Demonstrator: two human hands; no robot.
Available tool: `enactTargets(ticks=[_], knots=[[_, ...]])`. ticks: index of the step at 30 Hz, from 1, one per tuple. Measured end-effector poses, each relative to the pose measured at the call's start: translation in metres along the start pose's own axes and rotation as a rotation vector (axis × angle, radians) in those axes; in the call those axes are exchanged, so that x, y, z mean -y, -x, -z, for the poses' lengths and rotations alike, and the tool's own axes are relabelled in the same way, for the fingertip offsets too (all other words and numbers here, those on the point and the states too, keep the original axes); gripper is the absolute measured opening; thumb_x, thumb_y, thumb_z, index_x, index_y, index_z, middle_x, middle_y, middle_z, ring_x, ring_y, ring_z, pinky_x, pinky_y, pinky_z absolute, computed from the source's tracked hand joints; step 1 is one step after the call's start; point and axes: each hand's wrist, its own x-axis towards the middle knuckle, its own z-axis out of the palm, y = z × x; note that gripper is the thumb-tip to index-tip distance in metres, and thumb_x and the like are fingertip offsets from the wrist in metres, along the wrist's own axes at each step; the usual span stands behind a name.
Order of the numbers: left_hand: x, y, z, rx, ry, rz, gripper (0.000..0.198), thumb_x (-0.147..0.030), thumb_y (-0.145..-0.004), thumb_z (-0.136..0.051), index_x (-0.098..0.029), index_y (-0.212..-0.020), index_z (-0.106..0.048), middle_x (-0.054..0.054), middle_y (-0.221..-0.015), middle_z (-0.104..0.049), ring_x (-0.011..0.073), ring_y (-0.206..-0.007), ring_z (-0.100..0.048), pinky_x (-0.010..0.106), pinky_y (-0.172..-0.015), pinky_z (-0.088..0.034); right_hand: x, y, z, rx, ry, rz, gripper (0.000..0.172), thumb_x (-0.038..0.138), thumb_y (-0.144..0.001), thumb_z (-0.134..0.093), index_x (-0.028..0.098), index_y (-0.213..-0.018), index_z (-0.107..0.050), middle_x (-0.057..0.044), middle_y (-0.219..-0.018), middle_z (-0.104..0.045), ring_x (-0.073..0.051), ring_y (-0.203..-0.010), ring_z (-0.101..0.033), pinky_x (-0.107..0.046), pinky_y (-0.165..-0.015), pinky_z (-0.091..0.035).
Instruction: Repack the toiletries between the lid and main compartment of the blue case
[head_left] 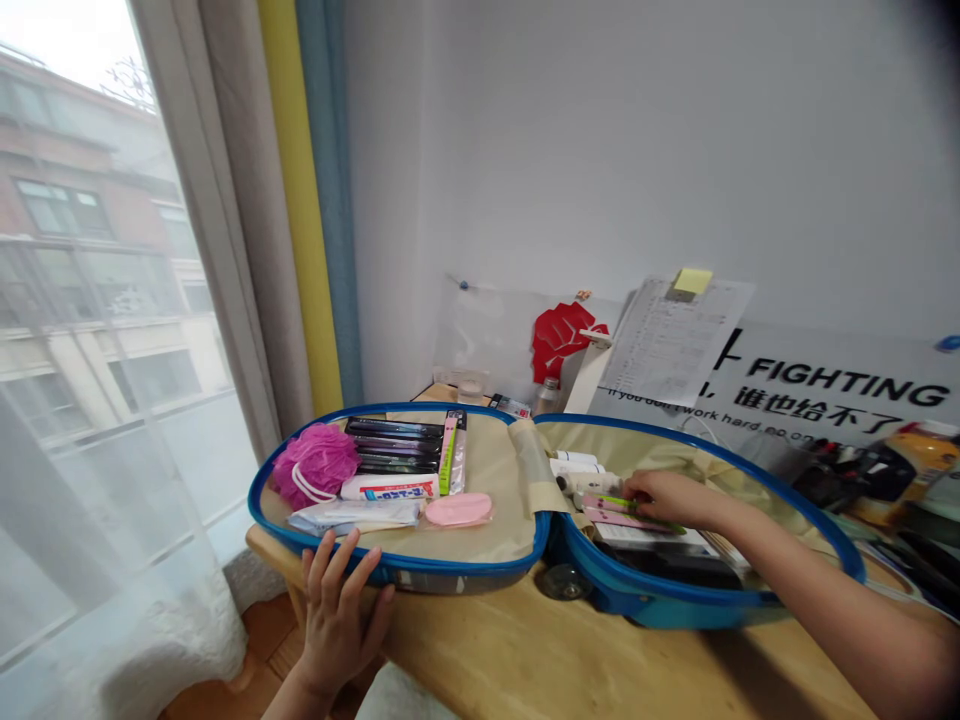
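Note:
An open blue-rimmed suitcase (465, 572) lies on a wooden table. My left hand (341, 610) rests with fingers spread against the front rim of its left half. In that half are a pink bath puff (319, 465), several dark slim packages (397, 445), a pink-and-green package (450, 455), a toothpaste box (390, 487), a pale flat packet (356, 515) and a pink oval item (459, 509). Over the right half, my right hand (671, 498) has its fingers curled down onto a pink-and-green packet (611, 512); the fingertips are partly hidden. White tubes (577, 465) lie beside it.
The wooden tabletop (600, 665) runs along the front. Behind stand a small bottle (547, 396) and papers on a clip (675, 335). Clutter with an orange-and-white bottle (904, 470) sits at right. A sheer curtain (112, 450) hangs by the window at left.

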Motion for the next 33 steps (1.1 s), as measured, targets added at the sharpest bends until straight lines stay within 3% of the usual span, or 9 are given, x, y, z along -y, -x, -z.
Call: enactTargets(ticks=[3, 6, 9, 11, 14, 17, 21, 26, 33], knots=[[0.000, 0.001, 0.000, 0.008, -0.004, 0.015, 0.065, -0.016, -0.081, -0.059, -0.025, -0.141, -0.035, 0.011, -0.151, -0.030, 0.0315, -0.142, -0.020, 0.057, -0.116, -0.015, -0.006, 0.000, 0.007, -0.048, 0.000, -0.008, 0.015, 0.022, -0.070, -0.050, 0.021, -0.077, -0.064, -0.010, -0.088, -0.068, -0.024, -0.080, -0.062, -0.033, -0.072, -0.043], [0.000, 0.001, 0.000, 0.004, -0.003, 0.015, 0.065, -0.015, -0.081, -0.059, -0.025, -0.141, -0.034, 0.011, -0.152, -0.029, 0.0311, -0.143, -0.020, 0.056, -0.116, -0.015, -0.011, -0.003, 0.023, -0.218, -0.123, -0.045, 0.018, 0.031, -0.075, -0.050, 0.020, -0.082, -0.062, -0.009, -0.086, -0.067, -0.023, -0.079, -0.061, -0.034, -0.074, -0.044], [0.000, -0.001, 0.000, -0.008, 0.000, -0.002, 0.066, -0.016, -0.081, -0.059, -0.024, -0.142, -0.034, 0.010, -0.153, -0.028, 0.0304, -0.143, -0.019, 0.054, -0.117, -0.014, 0.002, -0.012, 0.047, -0.433, -0.429, -0.056, 0.027, 0.043, -0.077, -0.051, 0.020, -0.087, -0.060, -0.007, -0.086, -0.066, -0.020, -0.080, -0.061, -0.032, -0.077, -0.046], [0.000, -0.001, 0.000, -0.007, -0.003, -0.002, 0.066, -0.016, -0.081, -0.059, -0.024, -0.142, -0.033, 0.010, -0.153, -0.028, 0.0303, -0.143, -0.019, 0.054, -0.117, -0.014, 0.026, -0.022, 0.062, -0.487, -0.683, -0.053, 0.031, 0.048, -0.076, -0.054, 0.020, -0.088, -0.058, -0.006, -0.087, -0.066, -0.017, -0.078, -0.061, -0.029, -0.074, -0.048], [-0.001, -0.001, 0.000, -0.007, -0.010, 0.007, 0.067, -0.016, -0.081, -0.059, -0.025, -0.142, -0.033, 0.010, -0.152, -0.028, 0.0307, -0.142, -0.020, 0.055, -0.116, -0.015, 0.074, -0.043, 0.076, -0.372, -0.947, -0.080, 0.034, 0.050, -0.076, -0.061, 0.018, -0.087, -0.057, -0.006, -0.089, -0.067, -0.012, -0.070, -0.060, -0.023, -0.064, -0.049], [-0.001, -0.001, 0.000, -0.003, -0.018, 0.010, 0.067, -0.016, -0.081, -0.059, -0.026, -0.142, -0.033, 0.011, -0.152, -0.030, 0.0311, -0.142, -0.020, 0.056, -0.116, -0.015, 0.122, -0.071, 0.075, -0.234, -0.976, -0.075, 0.032, 0.047, -0.076, -0.067, 0.017, -0.081, -0.058, -0.007, -0.089, -0.069, -0.008, -0.061, -0.059, -0.019, -0.053, -0.047], [-0.001, 0.000, 0.000, 0.004, -0.012, 0.008, 0.065, -0.015, -0.081, -0.058, -0.025, -0.141, -0.034, 0.011, -0.151, -0.030, 0.0316, -0.143, -0.020, 0.056, -0.116, -0.016, 0.166, -0.105, 0.058, -0.103, -0.937, -0.044, 0.036, 0.046, -0.075, -0.070, 0.016, -0.066, -0.052, -0.003, -0.071, -0.068, -0.006, -0.050, -0.055, -0.017, -0.044, -0.042], [-0.002, -0.002, 0.000, 0.003, -0.012, -0.001, 0.063, -0.014, -0.082, -0.057, -0.023, -0.140, -0.034, 0.012, -0.152, -0.028, 0.0299, -0.143, -0.018, 0.054, -0.117, -0.013, 0.189, -0.128, 0.042, -0.002, -0.850, -0.056, 0.033, 0.034, -0.081, -0.066, 0.015, -0.059, -0.051, 0.002, -0.054, -0.058, -0.005, -0.043, -0.050, -0.017, -0.041, -0.041], [-0.002, 0.001, 0.000, 0.011, 0.005, 0.008, 0.058, -0.015, -0.081, -0.057, -0.022, -0.136, -0.038, 0.012, -0.151, -0.029, 0.0305, -0.143, -0.018, 0.055, -0.116, -0.013, 0.197, -0.139, 0.030, 0.048, -0.720, -0.091, 0.032, 0.029, -0.087, -0.057, 0.014, -0.058, -0.052, 0.003, -0.045, -0.052, -0.005, -0.037, -0.046, -0.018, -0.037, -0.037]])
